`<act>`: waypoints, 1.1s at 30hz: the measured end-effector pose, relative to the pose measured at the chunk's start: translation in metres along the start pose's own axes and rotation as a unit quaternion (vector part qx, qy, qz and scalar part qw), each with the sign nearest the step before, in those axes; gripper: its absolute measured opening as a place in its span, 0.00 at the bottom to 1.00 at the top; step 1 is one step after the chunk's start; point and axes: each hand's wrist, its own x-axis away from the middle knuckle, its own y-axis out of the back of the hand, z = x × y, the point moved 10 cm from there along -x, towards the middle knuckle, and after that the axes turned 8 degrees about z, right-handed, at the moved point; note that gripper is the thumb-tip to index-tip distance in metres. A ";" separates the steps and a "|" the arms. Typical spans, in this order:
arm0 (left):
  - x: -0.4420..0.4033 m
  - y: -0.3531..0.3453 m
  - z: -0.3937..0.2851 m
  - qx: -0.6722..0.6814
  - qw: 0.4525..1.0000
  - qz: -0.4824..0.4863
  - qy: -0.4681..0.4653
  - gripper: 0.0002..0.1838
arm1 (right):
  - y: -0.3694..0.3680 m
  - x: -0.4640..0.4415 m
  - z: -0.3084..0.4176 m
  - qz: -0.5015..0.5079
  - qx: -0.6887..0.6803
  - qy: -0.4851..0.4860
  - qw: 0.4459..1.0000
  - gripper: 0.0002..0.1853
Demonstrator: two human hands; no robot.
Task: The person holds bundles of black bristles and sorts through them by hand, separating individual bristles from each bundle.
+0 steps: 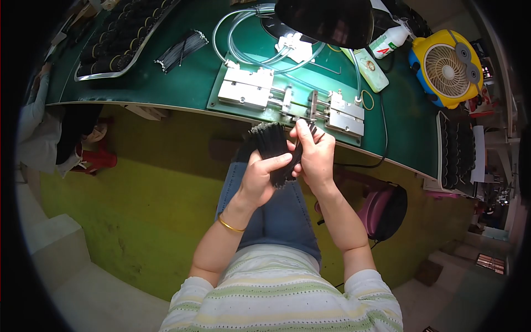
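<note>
My left hand (260,176) is wrapped round a thick bundle of short black wires (270,141) with pale tips at the upper end. The thumb lies across the bundle over my lap. My right hand (315,155) is closed beside it, pinching thin black wires between thumb and fingers; how many is hidden. Just beyond the fingertips, at the bench edge, stands a metal fixture with a left silver block (246,87), a right silver block (345,113) and small dark jaws (313,104) between them.
On the green bench (188,83) lie another wire bundle (181,51), a tray of black coils (119,47), clear tubing (232,41), a black lamp (326,19), a white bottle (390,41), a phone (369,69) and a yellow fan (447,69). A person's sleeve (36,105) shows at left.
</note>
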 end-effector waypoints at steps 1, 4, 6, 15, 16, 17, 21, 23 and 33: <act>0.002 -0.001 0.001 0.023 1.000 0.000 0.018 0.04 | 0.001 0.002 -0.001 -0.004 0.002 -0.011 1.000 0.13; 0.006 0.004 -0.002 -0.023 1.000 0.015 -0.006 0.07 | -0.006 0.006 0.010 0.031 0.067 0.043 0.996 0.12; 0.007 0.005 -0.003 -0.046 0.999 0.022 -0.019 0.08 | -0.011 0.009 0.016 0.049 0.099 0.070 0.991 0.11; 0.005 0.009 -0.001 -0.042 0.999 -0.019 -0.024 0.11 | -0.006 0.009 0.017 0.016 0.099 0.084 0.991 0.10; 0.004 0.009 0.001 -0.039 0.999 -0.017 -0.028 0.11 | -0.003 0.007 0.016 0.005 0.094 0.084 0.992 0.10; 0.003 0.010 0.002 -0.036 0.999 -0.017 -0.034 0.11 | -0.001 0.006 0.015 -0.005 0.089 0.084 0.993 0.10; 0.000 0.013 0.005 -0.032 0.999 -0.010 -0.029 0.12 | -0.001 0.003 0.012 -0.018 0.075 0.064 0.995 0.11; 0.000 0.011 0.004 -0.028 0.999 -0.008 -0.028 0.12 | -0.001 0.003 0.011 -0.018 0.065 0.056 0.996 0.11; -0.003 0.010 0.000 -0.056 0.997 -0.009 -0.051 0.10 | 0.003 -0.005 0.002 -0.008 0.022 0.066 0.998 0.11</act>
